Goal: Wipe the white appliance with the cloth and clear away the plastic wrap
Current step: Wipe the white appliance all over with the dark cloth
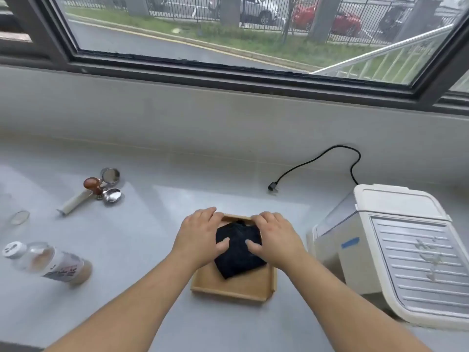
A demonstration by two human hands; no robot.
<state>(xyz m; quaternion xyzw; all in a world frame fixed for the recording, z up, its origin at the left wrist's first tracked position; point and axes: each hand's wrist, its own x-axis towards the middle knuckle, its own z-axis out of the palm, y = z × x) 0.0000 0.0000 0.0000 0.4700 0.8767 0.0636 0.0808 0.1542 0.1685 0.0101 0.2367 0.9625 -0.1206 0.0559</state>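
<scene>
A folded black cloth [237, 257] lies in a shallow wooden tray [236, 288] on the grey counter straight ahead. My left hand [200, 235] and my right hand [274, 237] rest flat on the cloth's two sides. Their thumbs press on the fabric and the fingers reach the tray's far rim, gripping nothing. The white appliance [396, 247] stands to the right of the tray, apart from both hands. Bits of clear plastic wrap [429, 257] cling to its ribbed grey top panel, and a blue tape strip [350, 243] sticks to its side.
A black power cord [317, 161] runs from behind the appliance across the back of the counter. At the left lie a coffee tamper [93, 185], metal filter baskets [111, 184], a tipped bottle [48, 262] and a clear glass [19, 219]. A window wall closes the back.
</scene>
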